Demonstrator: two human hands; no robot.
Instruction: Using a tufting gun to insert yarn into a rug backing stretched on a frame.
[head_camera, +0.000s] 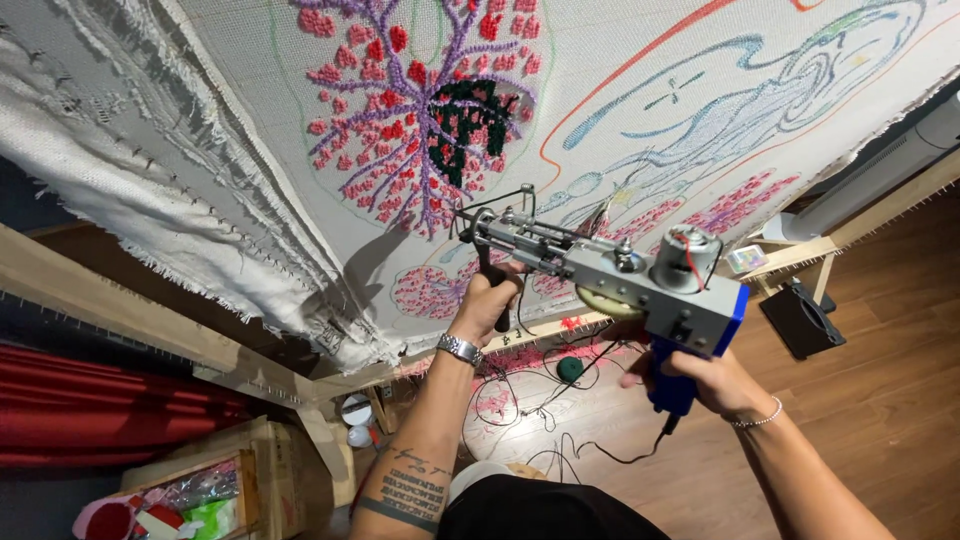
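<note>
A grey metal tufting gun (610, 268) with a blue handle and a round motor on top points its needle end at the stretched white cloth (620, 60). My left hand (487, 300), with a metal watch on the wrist, grips the gun's black front handle. My right hand (700, 375), wearing a thin bracelet, wraps the blue rear handle. The cloth carries a tufted pink, red and purple branching pattern with a dark green patch (470, 115), plus drawn coloured outlines to the right.
The cloth is pinned on a wooden frame (120, 300). Loose yarn and a dark green yarn ball (570, 369) lie on the wooden floor. A black box (805, 318) sits at right, a red curtain (100, 400) at left, a wooden crate (250, 470) below.
</note>
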